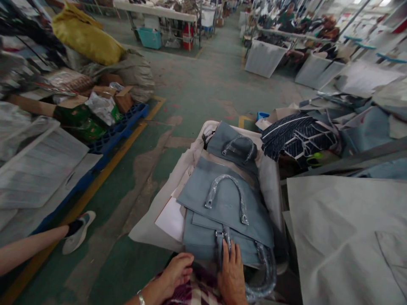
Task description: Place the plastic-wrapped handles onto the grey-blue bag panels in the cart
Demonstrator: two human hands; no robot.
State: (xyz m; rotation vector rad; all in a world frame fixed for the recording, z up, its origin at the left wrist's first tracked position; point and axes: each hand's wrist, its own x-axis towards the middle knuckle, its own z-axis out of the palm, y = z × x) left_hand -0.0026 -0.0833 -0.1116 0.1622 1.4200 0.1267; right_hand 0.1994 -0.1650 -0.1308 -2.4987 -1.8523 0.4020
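Several blue-grey leather pieces with handles lie overlapped in a pale bin in front of me. My right hand (232, 269) rests on the nearest blue-grey bag piece (200, 241), fingers stretched out and touching the base of its plastic-wrapped handle (265, 271). Beside it, my left hand (178, 271) hovers with loosely curled fingers and nothing visible in them. The middle panel (197, 182) bears an arched, wrapped handle (227, 182). Farther back lies a darker panel (219, 135) with a handle. The bin (211, 124) has a white sheet (173, 218) along its left side.
On the right are a beige sheet (343, 228) and a dark striped cloth bundle (295, 135). A blue pallet (135, 114) with boxes and a yellow sack (85, 38) stand left. Another person's shoe (79, 233) is on the green floor at left. White bins (265, 57) stand farther back.
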